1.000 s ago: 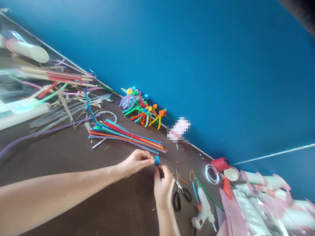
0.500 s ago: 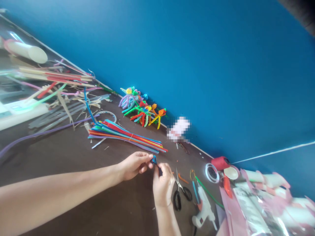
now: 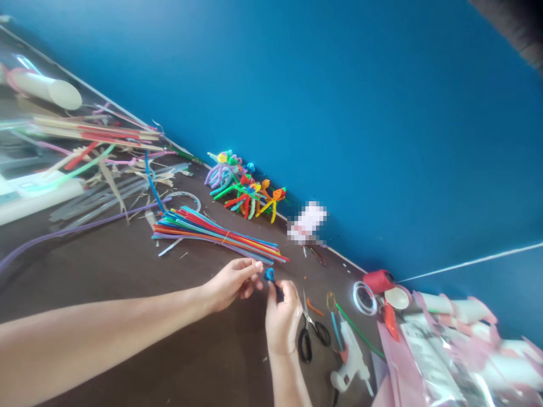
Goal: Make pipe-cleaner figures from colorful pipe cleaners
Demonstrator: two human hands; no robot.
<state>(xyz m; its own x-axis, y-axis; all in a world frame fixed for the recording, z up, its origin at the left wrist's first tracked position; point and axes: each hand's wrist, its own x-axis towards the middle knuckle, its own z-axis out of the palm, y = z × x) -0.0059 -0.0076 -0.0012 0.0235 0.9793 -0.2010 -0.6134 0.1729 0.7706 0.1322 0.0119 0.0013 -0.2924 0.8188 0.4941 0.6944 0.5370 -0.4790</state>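
My right hand (image 3: 283,316) pinches a small blue curled piece (image 3: 269,275), which looks like a twisted pipe cleaner and sticks up from the fingertips. Just left of it is my left hand (image 3: 237,284), with thumb and forefinger pressed together and a small gap to the blue piece; whether anything tiny is between them is hidden. Beyond both hands lies a bundle of colourful pipe cleaners (image 3: 216,233), tied with a band. Black-handled scissors (image 3: 311,329) rest on the dark table (image 3: 203,350) beside my right wrist.
Small colourful pipe-cleaner figures (image 3: 248,186) stand along the blue wall (image 3: 339,124). A white glue gun (image 3: 354,359), a tape roll (image 3: 365,298) and pink wrapping (image 3: 399,362) lie at the right. Sticks (image 3: 97,133), strips and a white roll (image 3: 46,90) fill the left.
My left fingers have come off the blue piece and moved slightly left. The blue piece now shows more fully, held by my right hand, which has shifted slightly right.
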